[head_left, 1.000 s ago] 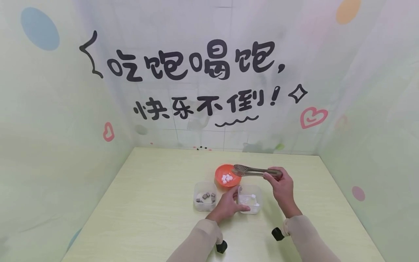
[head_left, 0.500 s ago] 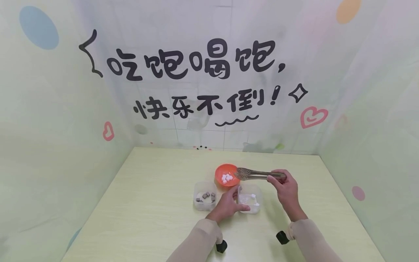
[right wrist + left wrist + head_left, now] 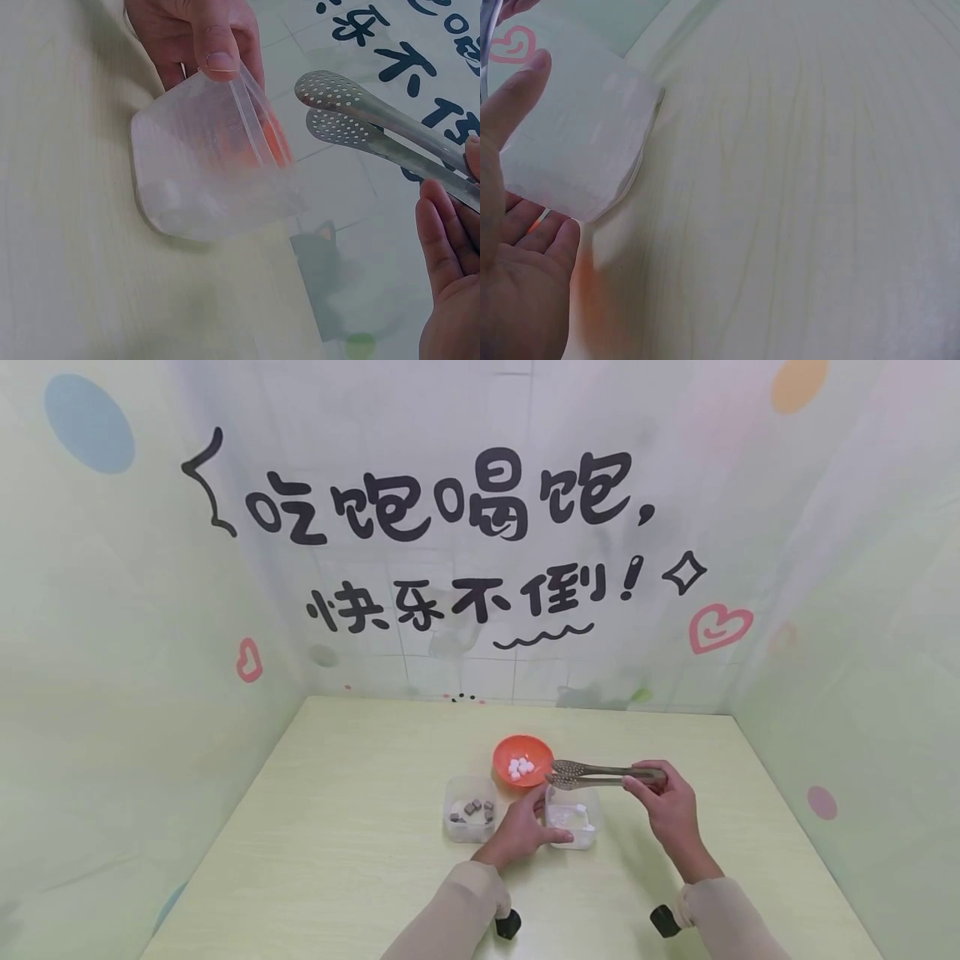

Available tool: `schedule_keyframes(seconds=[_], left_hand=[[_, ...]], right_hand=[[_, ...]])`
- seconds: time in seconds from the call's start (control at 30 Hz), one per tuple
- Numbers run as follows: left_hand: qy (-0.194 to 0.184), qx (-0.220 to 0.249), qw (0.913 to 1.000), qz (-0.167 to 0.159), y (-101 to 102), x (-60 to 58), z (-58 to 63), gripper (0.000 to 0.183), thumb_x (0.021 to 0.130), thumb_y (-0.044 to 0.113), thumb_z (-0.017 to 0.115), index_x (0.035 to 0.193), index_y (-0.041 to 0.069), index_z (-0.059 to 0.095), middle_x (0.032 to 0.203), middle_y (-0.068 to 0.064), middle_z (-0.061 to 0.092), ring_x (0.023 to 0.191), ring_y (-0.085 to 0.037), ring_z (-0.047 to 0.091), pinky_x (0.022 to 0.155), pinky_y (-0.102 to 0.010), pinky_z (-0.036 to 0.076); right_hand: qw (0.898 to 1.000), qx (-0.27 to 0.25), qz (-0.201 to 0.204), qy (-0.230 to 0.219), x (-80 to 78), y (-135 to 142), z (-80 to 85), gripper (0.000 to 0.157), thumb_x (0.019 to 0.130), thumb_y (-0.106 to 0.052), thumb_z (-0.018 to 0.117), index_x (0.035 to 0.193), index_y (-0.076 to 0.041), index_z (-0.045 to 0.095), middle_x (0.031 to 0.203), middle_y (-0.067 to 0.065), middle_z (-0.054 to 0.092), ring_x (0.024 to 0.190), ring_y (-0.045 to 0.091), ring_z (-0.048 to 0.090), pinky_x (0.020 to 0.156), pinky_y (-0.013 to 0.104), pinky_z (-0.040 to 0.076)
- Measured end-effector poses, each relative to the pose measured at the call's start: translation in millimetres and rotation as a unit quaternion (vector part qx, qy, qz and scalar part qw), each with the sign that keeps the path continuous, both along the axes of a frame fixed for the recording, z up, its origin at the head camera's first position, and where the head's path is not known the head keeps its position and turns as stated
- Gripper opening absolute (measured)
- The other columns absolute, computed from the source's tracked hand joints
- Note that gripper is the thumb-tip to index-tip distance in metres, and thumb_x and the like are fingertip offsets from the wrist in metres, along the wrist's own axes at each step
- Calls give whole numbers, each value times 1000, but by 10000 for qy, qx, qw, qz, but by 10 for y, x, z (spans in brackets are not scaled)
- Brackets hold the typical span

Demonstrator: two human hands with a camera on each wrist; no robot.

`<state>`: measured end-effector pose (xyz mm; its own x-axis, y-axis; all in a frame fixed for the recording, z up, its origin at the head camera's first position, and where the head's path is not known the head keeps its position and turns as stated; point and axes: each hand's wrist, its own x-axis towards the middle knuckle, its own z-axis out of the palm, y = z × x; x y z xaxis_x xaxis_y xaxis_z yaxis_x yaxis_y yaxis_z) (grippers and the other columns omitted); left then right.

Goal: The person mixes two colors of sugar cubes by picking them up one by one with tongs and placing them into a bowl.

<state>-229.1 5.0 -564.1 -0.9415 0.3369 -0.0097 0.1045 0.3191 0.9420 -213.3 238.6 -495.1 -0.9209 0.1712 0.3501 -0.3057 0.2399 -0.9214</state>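
Observation:
My left hand (image 3: 521, 833) holds a clear plastic container (image 3: 583, 841) at its left side, thumb along the front and fingers behind. Inside that container are a few white pieces (image 3: 590, 827). My right hand (image 3: 670, 802) grips metal tongs (image 3: 572, 767) by the handle end. Their perforated heads (image 3: 334, 88) hang above the container's back rim, slightly apart, with nothing seen between them. Just behind stands an orange bowl (image 3: 503, 772) with several small white lumps (image 3: 519, 767). In the left wrist view, the container wall (image 3: 585, 127) lies between thumb and fingers.
A second clear container (image 3: 467, 837) with several brown cubes (image 3: 470, 809) stands left of my left hand. The pale wooden table (image 3: 337, 827) ends at a printed back wall (image 3: 420, 668), with curtain-like walls on both sides.
My right hand has moved right and toward me with the tongs, from over the orange bowl to above the container's back rim. The left hand and the containers have stayed put.

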Motion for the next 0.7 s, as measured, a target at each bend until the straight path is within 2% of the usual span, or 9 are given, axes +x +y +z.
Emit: schedule_keyframes(seconds=[0.23, 0.43, 0.57, 0.7], left_hand=[[11, -38, 10000, 35, 3, 2, -4, 100, 72, 32, 87, 152, 9, 32, 146, -9, 46, 130, -26, 47, 107, -38, 41], [19, -82, 10000, 44, 7, 5, 7, 99, 71, 31, 87, 151, 8, 34, 145, -8, 46, 129, -25, 48, 106, -37, 41], [16, -55, 10000, 46, 4, 3, 14, 98, 71, 30, 87, 151, 7, 34, 145, -7, 47, 129, -25, 48, 106, -37, 42], [22, -18, 10000, 23, 2, 6, 19, 98, 71, 30, 88, 150, 7, 35, 144, -6, 48, 128, -24, 49, 106, -37, 42]], right_hand=[[9997, 164, 108, -154, 82, 75, -18, 27, 84, 0, 74, 107, 6, 62, 83, 9, 70, 71, 5, 65, 62, 15, 52], [9982, 582, -34, -158, 159, 127, -68, 25, 84, -2, 75, 105, 3, 63, 81, 3, 69, 68, 4, 61, 56, 16, 50], [9939, 1099, -124, -35, 189, 123, -118, 23, 83, -5, 76, 103, -2, 64, 79, 2, 68, 67, 4, 60, 56, 17, 51], [9871, 1561, -48, 364, 193, 87, -160, 25, 79, -2, 79, 100, -4, 65, 80, 4, 70, 70, 3, 64, 63, 12, 52]])
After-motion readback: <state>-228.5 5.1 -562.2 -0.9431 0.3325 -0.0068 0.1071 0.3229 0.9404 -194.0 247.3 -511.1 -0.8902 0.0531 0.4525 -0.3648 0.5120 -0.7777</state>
